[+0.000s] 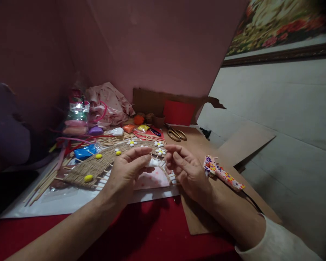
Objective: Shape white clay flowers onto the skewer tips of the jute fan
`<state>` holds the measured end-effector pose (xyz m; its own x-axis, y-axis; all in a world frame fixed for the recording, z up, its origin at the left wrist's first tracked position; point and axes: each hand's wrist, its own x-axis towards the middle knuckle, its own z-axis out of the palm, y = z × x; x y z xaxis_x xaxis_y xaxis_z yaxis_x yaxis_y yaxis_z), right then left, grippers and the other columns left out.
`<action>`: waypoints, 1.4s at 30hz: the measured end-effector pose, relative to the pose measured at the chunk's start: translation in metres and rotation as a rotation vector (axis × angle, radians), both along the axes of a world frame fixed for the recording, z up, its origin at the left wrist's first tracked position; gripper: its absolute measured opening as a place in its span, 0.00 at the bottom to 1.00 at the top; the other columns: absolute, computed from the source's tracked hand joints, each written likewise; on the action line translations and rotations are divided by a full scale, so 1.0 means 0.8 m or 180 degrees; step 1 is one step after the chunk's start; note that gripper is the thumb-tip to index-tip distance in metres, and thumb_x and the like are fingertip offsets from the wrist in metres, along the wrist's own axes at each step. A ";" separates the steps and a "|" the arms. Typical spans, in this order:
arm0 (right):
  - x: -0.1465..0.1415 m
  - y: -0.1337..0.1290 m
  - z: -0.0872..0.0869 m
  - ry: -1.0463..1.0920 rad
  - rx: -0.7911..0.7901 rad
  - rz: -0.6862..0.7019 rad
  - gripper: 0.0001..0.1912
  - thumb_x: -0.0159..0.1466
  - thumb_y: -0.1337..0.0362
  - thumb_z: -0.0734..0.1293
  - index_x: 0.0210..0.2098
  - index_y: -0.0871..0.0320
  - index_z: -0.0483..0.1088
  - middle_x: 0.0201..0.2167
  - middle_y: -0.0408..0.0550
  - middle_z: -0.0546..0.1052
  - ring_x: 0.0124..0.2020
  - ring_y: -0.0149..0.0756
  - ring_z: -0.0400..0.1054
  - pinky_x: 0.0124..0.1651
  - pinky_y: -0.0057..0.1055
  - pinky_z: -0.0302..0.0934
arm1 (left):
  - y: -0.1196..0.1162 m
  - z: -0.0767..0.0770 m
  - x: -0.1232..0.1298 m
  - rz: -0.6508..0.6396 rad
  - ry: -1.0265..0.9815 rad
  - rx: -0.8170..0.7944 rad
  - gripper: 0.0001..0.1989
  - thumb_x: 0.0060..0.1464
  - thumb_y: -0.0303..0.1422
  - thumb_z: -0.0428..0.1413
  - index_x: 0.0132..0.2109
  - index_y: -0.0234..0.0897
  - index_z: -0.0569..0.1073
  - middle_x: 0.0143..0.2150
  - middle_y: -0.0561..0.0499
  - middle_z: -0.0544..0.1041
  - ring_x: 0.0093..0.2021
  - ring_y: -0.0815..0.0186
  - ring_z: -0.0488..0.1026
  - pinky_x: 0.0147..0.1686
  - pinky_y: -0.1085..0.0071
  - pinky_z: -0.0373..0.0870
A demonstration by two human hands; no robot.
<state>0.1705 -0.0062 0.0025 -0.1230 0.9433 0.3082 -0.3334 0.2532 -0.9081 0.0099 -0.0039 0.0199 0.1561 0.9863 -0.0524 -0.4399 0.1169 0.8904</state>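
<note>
The twine-wrapped fan lies on the table, partly hidden behind both hands, with yellow ovals and white-petalled flowers on it. The left hand pinches white material; whether the right hand, its fingertips close together, grips anything cannot be told. A clear packet holds something blue.

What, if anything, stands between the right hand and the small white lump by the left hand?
Nothing visible: only a narrow gap separates the right hand from the small white lump by the left hand. The curved brown twine-wrapped piece lies beyond the hands, not between them.
</note>
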 end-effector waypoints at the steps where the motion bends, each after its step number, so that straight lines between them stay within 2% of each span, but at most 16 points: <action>1: 0.000 0.001 0.002 0.0279 -0.0290 0.0224 0.09 0.60 0.64 0.63 0.40 0.56 0.69 0.28 0.43 0.66 0.27 0.28 0.60 0.29 0.26 0.59 | 0.000 0.000 -0.001 0.0020 0.0035 0.0015 0.12 0.41 0.29 0.64 0.37 0.34 0.74 0.26 0.53 0.74 0.23 0.72 0.71 0.23 0.77 0.68; 5: 0.003 0.003 0.007 0.0837 -0.0922 0.0806 0.12 0.56 0.69 0.63 0.40 0.56 0.68 0.27 0.42 0.65 0.27 0.27 0.60 0.29 0.24 0.59 | 0.001 -0.003 -0.002 -0.0045 0.0203 0.0198 0.10 0.45 0.31 0.61 0.38 0.36 0.75 0.28 0.54 0.73 0.25 0.73 0.70 0.23 0.78 0.66; 10: 0.004 0.002 0.007 0.0945 -0.1056 0.0927 0.13 0.54 0.70 0.63 0.40 0.56 0.68 0.28 0.43 0.66 0.27 0.29 0.60 0.31 0.26 0.61 | 0.005 -0.012 0.000 -0.0091 0.0312 0.0593 0.08 0.50 0.35 0.59 0.36 0.35 0.76 0.28 0.53 0.72 0.26 0.75 0.66 0.27 0.79 0.64; 13: 0.003 0.002 0.006 0.0940 -0.1097 0.0952 0.12 0.54 0.69 0.65 0.39 0.56 0.67 0.27 0.42 0.66 0.26 0.28 0.59 0.31 0.27 0.60 | 0.006 -0.014 -0.001 -0.0190 0.0324 0.0541 0.08 0.48 0.35 0.61 0.35 0.35 0.75 0.27 0.54 0.71 0.25 0.75 0.65 0.26 0.79 0.63; 16: 0.002 0.003 0.005 0.1060 -0.1101 0.1108 0.03 0.57 0.67 0.65 0.32 0.56 0.64 0.23 0.39 0.62 0.23 0.26 0.55 0.27 0.25 0.56 | 0.003 -0.010 -0.002 -0.0259 0.0271 0.0404 0.07 0.46 0.31 0.62 0.34 0.35 0.75 0.25 0.55 0.69 0.24 0.75 0.64 0.25 0.79 0.62; 20: 0.000 0.000 0.006 0.1032 -0.1137 0.1247 0.07 0.60 0.65 0.63 0.27 0.58 0.61 0.22 0.39 0.61 0.23 0.26 0.53 0.26 0.25 0.53 | -0.003 -0.002 -0.001 -0.0398 0.0038 0.0204 0.06 0.47 0.26 0.58 0.36 0.34 0.75 0.27 0.54 0.71 0.24 0.75 0.65 0.25 0.79 0.62; 25: -0.004 -0.005 0.007 0.0703 -0.0750 0.0964 0.08 0.61 0.66 0.62 0.26 0.59 0.61 0.20 0.38 0.61 0.20 0.24 0.53 0.23 0.24 0.49 | -0.005 0.002 0.000 -0.0581 -0.0341 0.0131 0.13 0.46 0.21 0.57 0.42 0.34 0.74 0.34 0.50 0.74 0.29 0.73 0.68 0.32 0.76 0.66; 29: -0.006 -0.003 0.000 0.0254 -0.0461 0.0471 0.09 0.61 0.63 0.64 0.25 0.59 0.63 0.19 0.38 0.64 0.18 0.24 0.53 0.21 0.23 0.48 | 0.000 0.002 -0.003 -0.0777 -0.0632 -0.0038 0.14 0.46 0.18 0.54 0.42 0.32 0.72 0.31 0.50 0.72 0.29 0.72 0.68 0.32 0.75 0.65; 35: -0.006 -0.005 -0.008 -0.0438 -0.0003 0.0222 0.12 0.61 0.59 0.65 0.25 0.59 0.64 0.18 0.38 0.64 0.19 0.24 0.54 0.21 0.23 0.49 | 0.001 0.002 -0.004 -0.0948 -0.0787 -0.0183 0.14 0.47 0.19 0.52 0.43 0.32 0.71 0.30 0.51 0.70 0.27 0.72 0.67 0.32 0.75 0.65; 38: -0.008 -0.010 -0.005 -0.0641 0.0191 0.0112 0.09 0.59 0.61 0.67 0.26 0.59 0.66 0.19 0.38 0.64 0.19 0.23 0.54 0.22 0.23 0.49 | -0.003 0.006 -0.003 -0.0848 -0.0784 -0.0237 0.10 0.49 0.24 0.53 0.41 0.31 0.72 0.30 0.51 0.70 0.28 0.72 0.67 0.33 0.75 0.66; 42: -0.011 -0.017 0.001 -0.0765 0.0247 -0.0029 0.07 0.59 0.62 0.67 0.27 0.58 0.67 0.21 0.38 0.64 0.20 0.24 0.54 0.21 0.24 0.49 | -0.008 0.010 -0.003 -0.0781 -0.0650 -0.0432 0.14 0.45 0.22 0.56 0.41 0.34 0.73 0.31 0.52 0.72 0.30 0.71 0.69 0.36 0.71 0.68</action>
